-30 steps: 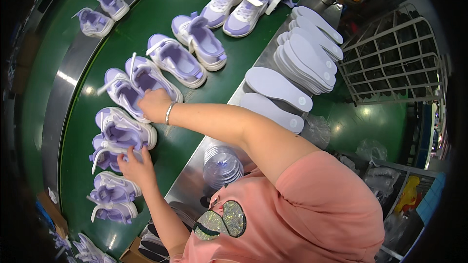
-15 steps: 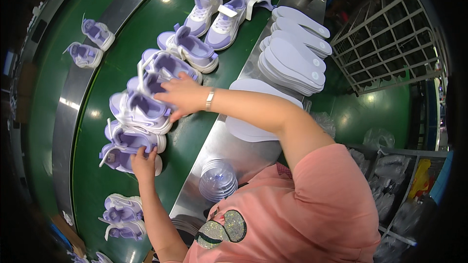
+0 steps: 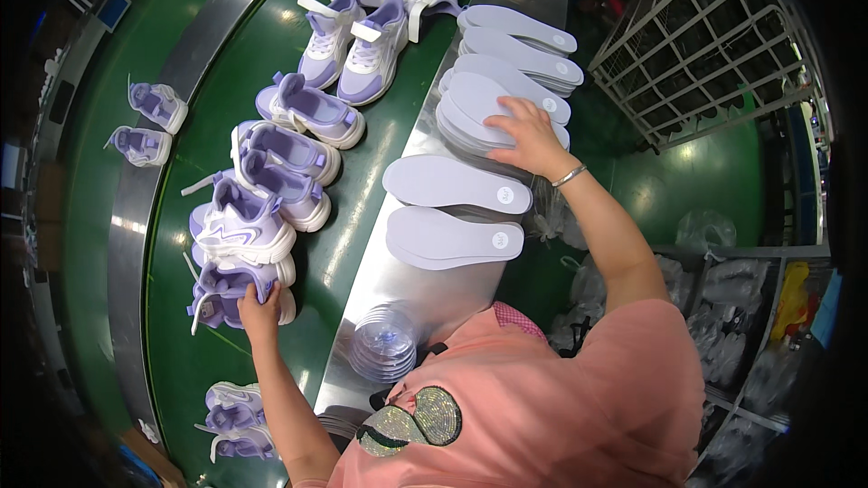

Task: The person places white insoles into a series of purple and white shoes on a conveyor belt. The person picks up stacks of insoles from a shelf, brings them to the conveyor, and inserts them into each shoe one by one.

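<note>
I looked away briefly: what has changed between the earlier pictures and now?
The right hand has left the middle shoes and moved rightward onto a stack of insoles; whether it grips one is unclear. Those shoes are bunched tighter, with a wider gap to the near pair. The left hand stays at one shoe; the clear plastic stack remains on the metal ledge.

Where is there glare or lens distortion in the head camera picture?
Head view: white glare streaks on the long silver metal rail, softer patches on the glossy green work surface; head view: that rail looks bowed near the rim, and the corners fall black.
</note>
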Action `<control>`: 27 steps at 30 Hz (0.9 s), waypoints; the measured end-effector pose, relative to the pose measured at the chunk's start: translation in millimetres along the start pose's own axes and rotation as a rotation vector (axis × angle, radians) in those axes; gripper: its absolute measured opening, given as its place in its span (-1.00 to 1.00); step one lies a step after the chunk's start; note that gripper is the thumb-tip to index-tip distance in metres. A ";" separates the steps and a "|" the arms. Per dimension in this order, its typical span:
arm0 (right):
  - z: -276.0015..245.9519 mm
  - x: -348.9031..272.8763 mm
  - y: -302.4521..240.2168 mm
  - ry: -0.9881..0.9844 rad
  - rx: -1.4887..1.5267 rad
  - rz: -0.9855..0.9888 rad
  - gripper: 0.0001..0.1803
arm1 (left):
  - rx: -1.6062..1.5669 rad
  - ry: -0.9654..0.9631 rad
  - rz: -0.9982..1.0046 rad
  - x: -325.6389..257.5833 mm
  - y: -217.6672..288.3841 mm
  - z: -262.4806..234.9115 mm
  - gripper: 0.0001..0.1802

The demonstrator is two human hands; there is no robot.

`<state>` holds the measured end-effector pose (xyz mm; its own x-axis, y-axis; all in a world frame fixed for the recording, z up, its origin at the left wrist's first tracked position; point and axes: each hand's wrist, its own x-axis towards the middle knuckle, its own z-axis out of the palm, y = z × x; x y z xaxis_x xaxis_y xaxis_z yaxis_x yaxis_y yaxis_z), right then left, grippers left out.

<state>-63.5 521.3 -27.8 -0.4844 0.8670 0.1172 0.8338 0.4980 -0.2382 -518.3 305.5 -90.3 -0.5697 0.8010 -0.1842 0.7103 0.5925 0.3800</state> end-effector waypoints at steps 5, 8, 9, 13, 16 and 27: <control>-8.3 0.7 17.8 0.032 -0.048 0.101 -0.50 | 0.072 -0.114 0.022 -17.2 -23.0 -6.2 -0.52; -3.6 5.2 22.6 -0.009 -0.037 0.045 -0.53 | 0.260 -0.093 -0.072 -35.7 10.1 -18.8 -0.36; -1.3 8.3 18.6 -0.013 -0.039 0.004 -0.54 | 0.285 -0.070 -0.083 -44.4 6.3 -19.1 -0.33; -7.2 28.0 -18.6 -0.197 -0.090 -0.008 -0.53 | 0.191 0.260 -0.059 -95.1 -15.8 -27.0 -0.37; 8.3 33.4 -3.3 -0.013 0.023 -0.495 -0.38 | -0.058 0.414 -0.063 -162.6 13.9 -55.3 -0.48; -122.2 -125.1 -275.0 -0.431 0.363 -1.264 -0.62 | -0.242 0.863 -0.385 -468.4 -3.9 -79.8 -0.65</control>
<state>-199.8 278.0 140.9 -0.9503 -0.2721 0.1512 -0.3112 0.8437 -0.4373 -287.3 -78.8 66.8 -0.9205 0.1606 0.3561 0.3627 0.6899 0.6265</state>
